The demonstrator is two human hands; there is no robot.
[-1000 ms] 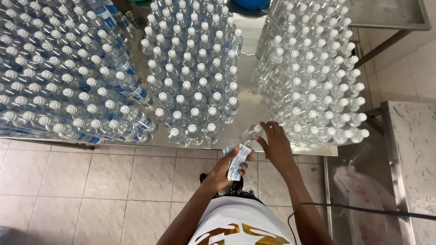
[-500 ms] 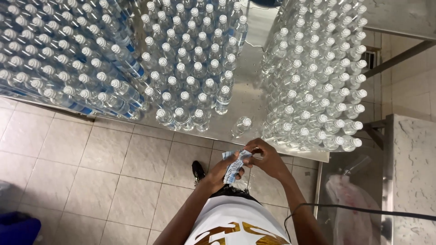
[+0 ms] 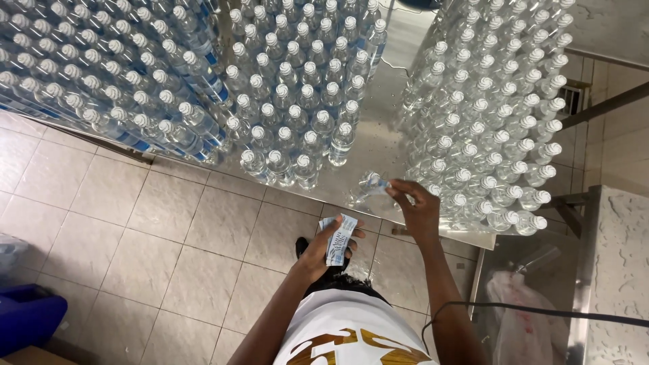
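Observation:
My left hand [image 3: 326, 249] holds a small stack of blue and white labels [image 3: 340, 238] above the tiled floor, just below the table's front edge. My right hand [image 3: 418, 204] reaches up to a single clear water bottle [image 3: 365, 188] that stands alone near the table's front edge. Its fingers pinch a blue and white label [image 3: 380, 184] against the bottle's neck. Several capped bottles [image 3: 292, 108] stand in a block just left of it, and another block of bottles [image 3: 488, 115] stands to the right.
A steel table [image 3: 378, 138] carries all the bottles; shrink-wrapped packs [image 3: 101, 81] fill its left side. Beige floor tiles [image 3: 135, 250] lie below. A blue object [image 3: 27, 316] sits at lower left. A plastic bag [image 3: 517, 318] and a stone counter [image 3: 618, 270] are on the right.
My hands have come apart. The right hand has moved up from the label stack to the lone bottle with one label, while the left stays low with the stack.

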